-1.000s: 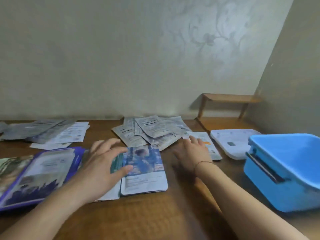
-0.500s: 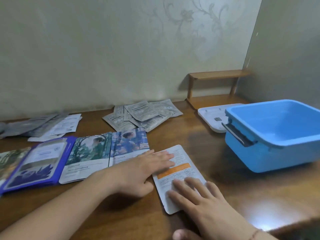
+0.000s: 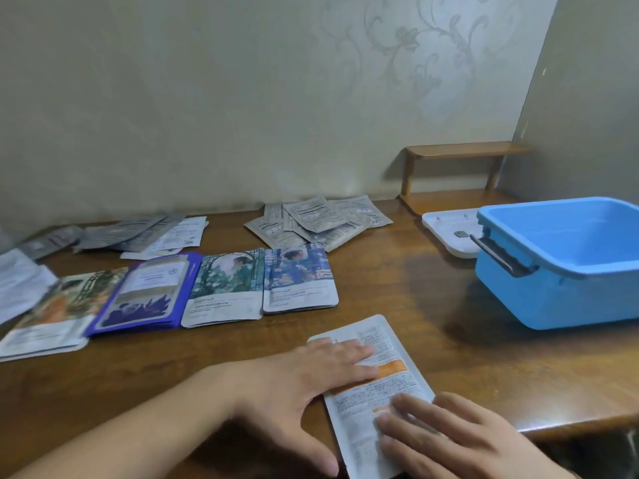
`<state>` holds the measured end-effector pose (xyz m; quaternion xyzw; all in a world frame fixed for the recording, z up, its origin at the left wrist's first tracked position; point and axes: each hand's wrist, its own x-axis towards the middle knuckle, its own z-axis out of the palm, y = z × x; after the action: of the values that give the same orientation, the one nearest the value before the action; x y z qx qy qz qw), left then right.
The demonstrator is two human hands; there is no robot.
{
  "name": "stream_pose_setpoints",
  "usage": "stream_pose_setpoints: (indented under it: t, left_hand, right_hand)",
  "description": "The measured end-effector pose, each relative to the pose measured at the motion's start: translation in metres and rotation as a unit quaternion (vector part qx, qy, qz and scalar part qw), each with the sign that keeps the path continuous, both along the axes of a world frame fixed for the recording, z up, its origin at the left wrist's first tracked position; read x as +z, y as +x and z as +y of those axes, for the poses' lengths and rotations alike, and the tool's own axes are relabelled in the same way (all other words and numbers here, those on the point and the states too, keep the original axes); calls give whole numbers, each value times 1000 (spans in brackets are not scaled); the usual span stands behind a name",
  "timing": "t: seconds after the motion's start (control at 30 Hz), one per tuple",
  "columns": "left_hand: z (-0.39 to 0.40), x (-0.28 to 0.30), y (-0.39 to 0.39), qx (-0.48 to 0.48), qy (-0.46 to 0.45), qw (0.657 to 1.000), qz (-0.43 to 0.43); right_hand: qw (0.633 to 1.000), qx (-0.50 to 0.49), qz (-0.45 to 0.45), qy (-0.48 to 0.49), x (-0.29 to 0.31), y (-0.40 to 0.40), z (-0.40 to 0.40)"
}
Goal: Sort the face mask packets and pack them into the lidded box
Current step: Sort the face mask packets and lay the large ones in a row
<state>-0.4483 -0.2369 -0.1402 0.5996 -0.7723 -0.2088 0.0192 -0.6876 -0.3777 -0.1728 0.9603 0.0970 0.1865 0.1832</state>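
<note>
A white face mask packet with an orange band lies flat near the table's front edge. My left hand rests on its left side with straight fingers. The flat fingers of my right hand press on its lower right part. Farther back lies a row of illustrated packets: a blue one, a green one, a purple stack and an orange-toned one. A loose pile of silver packets sits behind them. The open blue box stands at the right, with its white lid behind it.
More grey and white packets lie spread at the back left. A small wooden shelf stands in the back right corner against the wall. The brown table's front edge runs close to my right hand.
The white packet with the orange band has come from the back of the table to the front edge under both hands. The view has swung right and down, and the blue box now shows fully.
</note>
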Motion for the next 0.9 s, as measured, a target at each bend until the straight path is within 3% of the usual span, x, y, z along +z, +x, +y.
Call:
stream_pose_setpoints:
  t: [0.1, 0.13, 0.2, 0.27, 0.33, 0.4, 0.47, 0.6, 0.7, 0.9]
  left_hand:
    - [16, -8, -3, 16, -37, 999, -2]
    - [20, -11, -3, 38, -49, 998, 23]
    - [29, -13, 0, 129, -89, 974, 161]
    - [38, -7, 4, 250, -144, 905, 312]
    - [44, 1, 8, 358, -173, 803, 444]
    - [50, 7, 13, 419, -183, 684, 569]
    - [56, 11, 19, 445, -203, 615, 618]
    - [92, 11, 48, 482, -238, 586, 607]
    - [136, 14, 80, 537, -312, 536, 572]
    - [229, 19, 162, 671, -408, 498, 368]
  right_hand:
    - [996, 63, -37, -46, 6, 11, -4]
    - [993, 89, -70, -22, 27, 17, 0]
    - [983, 113, -93, 111, 69, 33, 16]
    - [963, 82, -140, 214, 114, 69, 26]
    - [943, 12, -179, 279, 151, 124, 21]
    - [930, -34, -128, 343, 174, 179, 8]
    - [911, -57, -42, 406, 178, 224, -5]
    - [885, -57, 37, 461, 153, 289, 3]
    - [839, -32, 61, 540, 147, 344, 32]
    - [842, 8, 99, 531, 123, 478, 125]
